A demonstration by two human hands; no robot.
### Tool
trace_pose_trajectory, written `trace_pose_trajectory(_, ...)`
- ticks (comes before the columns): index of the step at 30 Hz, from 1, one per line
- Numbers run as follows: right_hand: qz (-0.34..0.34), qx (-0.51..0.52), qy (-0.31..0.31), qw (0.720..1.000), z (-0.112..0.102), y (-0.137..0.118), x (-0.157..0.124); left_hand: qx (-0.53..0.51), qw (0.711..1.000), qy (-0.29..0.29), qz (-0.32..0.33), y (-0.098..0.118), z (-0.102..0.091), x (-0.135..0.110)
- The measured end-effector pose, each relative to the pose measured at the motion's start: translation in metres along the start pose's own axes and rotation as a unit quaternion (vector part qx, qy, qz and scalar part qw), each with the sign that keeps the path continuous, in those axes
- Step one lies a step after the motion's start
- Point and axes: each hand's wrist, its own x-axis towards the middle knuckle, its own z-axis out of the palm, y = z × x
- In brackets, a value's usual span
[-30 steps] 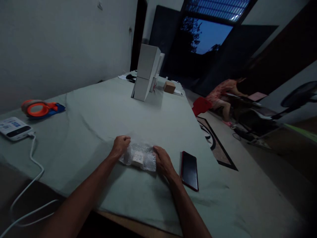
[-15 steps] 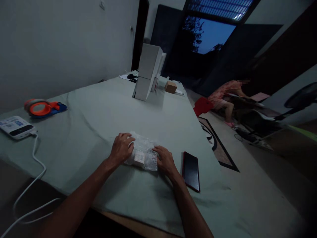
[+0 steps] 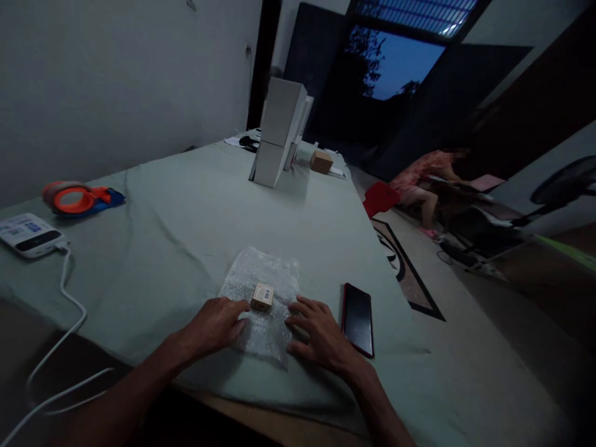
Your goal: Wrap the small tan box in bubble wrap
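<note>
A sheet of clear bubble wrap (image 3: 261, 279) lies flat on the pale green tablecloth (image 3: 195, 211). A small tan box with a barcode label (image 3: 262, 296) sits on top of it. My left hand (image 3: 215, 324) rests on the wrap's near left edge, fingertips close to the box. My right hand (image 3: 318, 333) lies flat with spread fingers on the wrap's near right edge. Neither hand holds anything.
A dark phone in a red case (image 3: 357, 318) lies right of my right hand. An orange tape dispenser (image 3: 74, 197) and a white power bank (image 3: 28, 234) with a cable are at the left. White boxes (image 3: 278, 133) stand at the far end. A person sits at the right.
The bubble wrap, bunched over the small box before, now lies unfolded and flat with the box bare on top. Both hands have pulled back to its near edge.
</note>
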Motion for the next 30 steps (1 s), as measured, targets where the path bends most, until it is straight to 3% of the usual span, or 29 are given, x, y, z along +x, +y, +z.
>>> trace_pose_trajectory(6,0.006,0.008,0.025,1.000,0.002,-0.005,0.003,0.045,0.993,0.103,0.029,0.003,0.020,0.004)
trace_pose_trajectory(11,0.036,-0.040,0.024,0.998,0.000,-0.010,0.017,0.033,0.988,0.151,0.029,0.003,0.028,0.007)
trace_pose_trajectory(15,0.059,-0.073,0.034,0.995,-0.002,-0.021,0.029,0.018,0.990,0.137,0.030,0.004,0.040,0.007)
trace_pose_trajectory(18,0.035,-0.044,0.093,0.994,0.003,-0.032,0.042,0.004,0.993,0.114,0.032,0.005,0.048,0.009)
trace_pose_trajectory(21,0.016,-0.001,0.111,0.994,0.014,-0.036,0.054,-0.006,0.994,0.107,0.033,0.005,0.048,0.012)
trace_pose_trajectory(25,0.035,0.064,0.187,0.980,0.023,-0.015,0.050,-0.008,0.997,0.073,0.030,0.005,0.041,0.014)
trace_pose_trajectory(28,0.113,0.092,0.269,0.952,0.022,0.019,0.034,0.016,0.999,0.035,0.024,0.006,0.036,0.013)
trace_pose_trajectory(30,0.163,0.086,0.271,0.945,0.021,0.043,0.021,0.031,0.999,0.014,0.019,0.007,0.034,0.013)
